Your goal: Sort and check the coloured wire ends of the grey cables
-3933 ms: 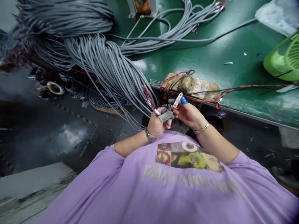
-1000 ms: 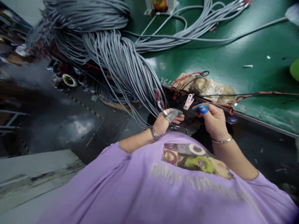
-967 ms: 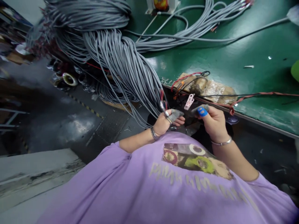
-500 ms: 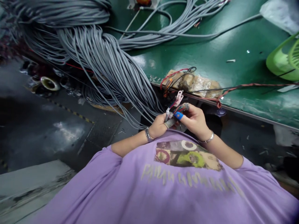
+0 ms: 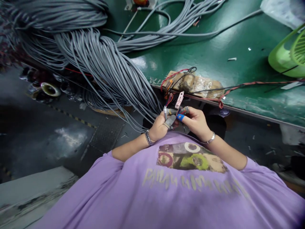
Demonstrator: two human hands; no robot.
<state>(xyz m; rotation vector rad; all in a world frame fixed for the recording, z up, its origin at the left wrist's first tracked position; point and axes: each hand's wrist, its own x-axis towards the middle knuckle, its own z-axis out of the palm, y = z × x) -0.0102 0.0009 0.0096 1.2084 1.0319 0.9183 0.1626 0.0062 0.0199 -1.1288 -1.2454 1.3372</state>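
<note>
The left hand (image 5: 159, 128) curls its fingers closed around a grey cable (image 5: 165, 114); coloured wires (image 5: 169, 99) stick out of its end; the right hand (image 5: 197, 123), just beside, pinches some between thumb and fingertip; a pink clip (image 5: 179, 100) stands just beyond; farther, a wrapped block (image 5: 205, 86) lies along the green table's (image 5: 238, 71) edge.

Cables (image 5: 111, 66) were smooth plastic, table (image 5: 238, 41) was glossy, shirt (image 5: 133, 197) was matt cloth, right bracelet (image 5: 211, 138) was shiny metal
</note>
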